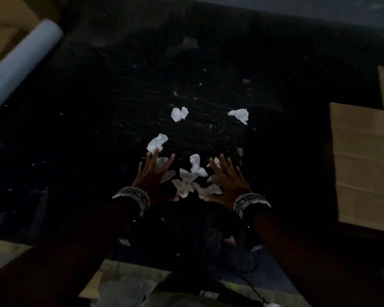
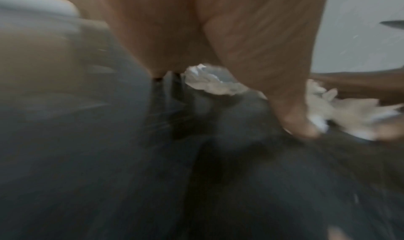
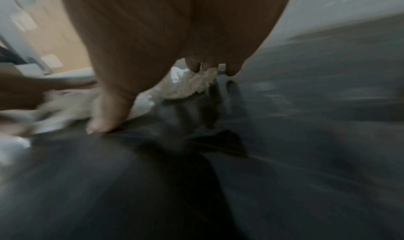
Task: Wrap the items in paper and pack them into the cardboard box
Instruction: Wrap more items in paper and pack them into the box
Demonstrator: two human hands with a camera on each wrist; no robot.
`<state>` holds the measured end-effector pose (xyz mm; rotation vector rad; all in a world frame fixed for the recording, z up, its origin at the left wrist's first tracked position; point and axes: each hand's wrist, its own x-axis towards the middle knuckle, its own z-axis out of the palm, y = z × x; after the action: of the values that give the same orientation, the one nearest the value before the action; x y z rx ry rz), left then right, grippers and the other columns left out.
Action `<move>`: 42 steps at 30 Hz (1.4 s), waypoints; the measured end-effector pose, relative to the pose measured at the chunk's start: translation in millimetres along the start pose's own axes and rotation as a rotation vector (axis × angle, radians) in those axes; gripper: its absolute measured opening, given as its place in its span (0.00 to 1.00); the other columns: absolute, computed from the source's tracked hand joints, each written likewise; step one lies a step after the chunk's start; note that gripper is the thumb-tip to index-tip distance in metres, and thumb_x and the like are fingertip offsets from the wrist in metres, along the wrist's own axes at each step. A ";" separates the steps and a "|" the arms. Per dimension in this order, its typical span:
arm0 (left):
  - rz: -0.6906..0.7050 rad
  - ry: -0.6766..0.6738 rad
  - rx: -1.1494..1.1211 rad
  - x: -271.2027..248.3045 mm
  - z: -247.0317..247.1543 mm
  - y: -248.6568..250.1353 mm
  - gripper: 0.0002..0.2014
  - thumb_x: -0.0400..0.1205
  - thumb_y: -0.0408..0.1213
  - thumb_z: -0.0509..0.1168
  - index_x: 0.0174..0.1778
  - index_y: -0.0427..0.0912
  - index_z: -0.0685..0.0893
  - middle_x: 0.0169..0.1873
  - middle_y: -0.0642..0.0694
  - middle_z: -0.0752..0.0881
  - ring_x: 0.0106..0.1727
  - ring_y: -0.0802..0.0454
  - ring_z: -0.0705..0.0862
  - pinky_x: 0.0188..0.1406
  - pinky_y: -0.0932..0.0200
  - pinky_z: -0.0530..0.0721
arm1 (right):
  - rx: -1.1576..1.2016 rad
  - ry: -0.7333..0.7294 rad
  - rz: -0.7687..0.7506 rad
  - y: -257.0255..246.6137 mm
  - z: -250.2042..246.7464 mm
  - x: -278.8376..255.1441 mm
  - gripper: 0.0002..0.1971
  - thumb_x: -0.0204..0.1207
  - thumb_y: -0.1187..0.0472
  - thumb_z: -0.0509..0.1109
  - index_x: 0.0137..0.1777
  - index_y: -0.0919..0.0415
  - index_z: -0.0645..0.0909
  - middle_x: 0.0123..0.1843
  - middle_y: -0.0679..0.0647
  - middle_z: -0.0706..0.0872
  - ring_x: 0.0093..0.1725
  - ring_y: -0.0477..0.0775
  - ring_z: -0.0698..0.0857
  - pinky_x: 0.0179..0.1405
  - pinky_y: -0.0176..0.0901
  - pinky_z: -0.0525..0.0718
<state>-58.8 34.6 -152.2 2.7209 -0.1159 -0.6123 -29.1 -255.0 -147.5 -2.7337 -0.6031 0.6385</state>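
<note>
Both hands lie palm-down on the dark table (image 1: pixel 120 89) with fingers spread and straight, so neither grip is closed on anything. The left hand (image 1: pixel 152 173) has its fingertips touching a crumpled white paper wad (image 1: pixel 156 142) just ahead of it, and more paper shows under its palm. The right hand (image 1: pixel 227 176) covers paper as well, with a scrap (image 1: pixel 216 161) peeking out between its fingers.

Between the two hands sits a loose pile of crumpled paper pieces (image 1: pixel 186 182), its long axis running roughly from one wrist to the other; one twisted strip (image 1: pixel 196 166) points away from the person, toward the far edge. In the wrist views, blurred by motion, the left thumb (image 2: pixel 299 122) and the right thumb (image 3: pixel 107 115) each press down at the pile's edge.

Farther ahead of the hands, well apart from them, lie two more wads, one (image 1: pixel 179 114) beyond the left hand and one (image 1: pixel 239 115) beyond the right. A cardboard box (image 1: pixel 364 165) stands off to the right of the right hand. A white paper roll (image 1: pixel 20 60) lies far off to the left, its long axis running diagonally, its near end pointing toward the table's left edge.
</note>
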 end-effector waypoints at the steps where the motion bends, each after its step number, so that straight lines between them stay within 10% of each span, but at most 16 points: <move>1: 0.047 0.019 0.010 6.1 0.0 2.0 0.68 0.59 0.75 0.74 0.86 0.66 0.35 0.86 0.45 0.28 0.87 0.35 0.33 0.81 0.25 0.44 | -0.015 0.003 -0.023 -7.3 2.4 8.4 0.59 0.63 0.24 0.67 0.83 0.38 0.31 0.86 0.49 0.31 0.85 0.55 0.34 0.84 0.63 0.48; 7: 0.227 0.167 -0.063 33.4 -12.7 20.6 0.54 0.66 0.70 0.70 0.86 0.56 0.57 0.87 0.49 0.54 0.88 0.46 0.54 0.77 0.30 0.69 | 0.026 0.046 -0.125 -29.9 -6.1 34.4 0.53 0.67 0.37 0.72 0.86 0.43 0.42 0.88 0.52 0.37 0.86 0.55 0.38 0.84 0.60 0.50; 15: 0.233 0.399 -0.125 104.0 -60.6 14.0 0.41 0.73 0.61 0.69 0.83 0.55 0.69 0.85 0.40 0.58 0.84 0.38 0.63 0.74 0.32 0.75 | 0.098 0.342 0.138 22.9 -73.0 99.9 0.42 0.68 0.40 0.70 0.83 0.41 0.59 0.87 0.56 0.47 0.85 0.61 0.54 0.78 0.65 0.67; 21: 0.064 0.121 -0.051 166.8 -77.4 23.5 0.41 0.78 0.59 0.71 0.85 0.65 0.59 0.88 0.41 0.41 0.88 0.36 0.42 0.84 0.31 0.53 | 0.087 0.119 0.357 49.7 -98.5 146.7 0.44 0.70 0.33 0.69 0.83 0.33 0.51 0.87 0.53 0.35 0.86 0.62 0.43 0.81 0.65 0.59; 32: 0.221 -0.062 -0.081 106.6 -46.7 28.2 0.47 0.73 0.74 0.58 0.87 0.58 0.57 0.88 0.50 0.54 0.89 0.51 0.45 0.86 0.34 0.46 | 0.052 -0.044 0.031 4.2 -53.7 81.8 0.44 0.74 0.34 0.65 0.84 0.38 0.45 0.87 0.49 0.37 0.86 0.58 0.47 0.80 0.67 0.61; 42: 0.146 -0.133 0.025 31.8 -43.5 2.8 0.71 0.55 0.76 0.75 0.80 0.74 0.28 0.85 0.50 0.27 0.85 0.41 0.28 0.80 0.24 0.48 | -0.010 -0.077 -0.064 21.1 -54.5 24.2 0.73 0.44 0.19 0.73 0.81 0.35 0.26 0.82 0.50 0.20 0.83 0.60 0.28 0.82 0.63 0.40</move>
<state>-11.4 40.9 -127.2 2.6645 -0.3534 -0.7525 23.4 -271.4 -116.2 -2.6972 -0.7096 0.7295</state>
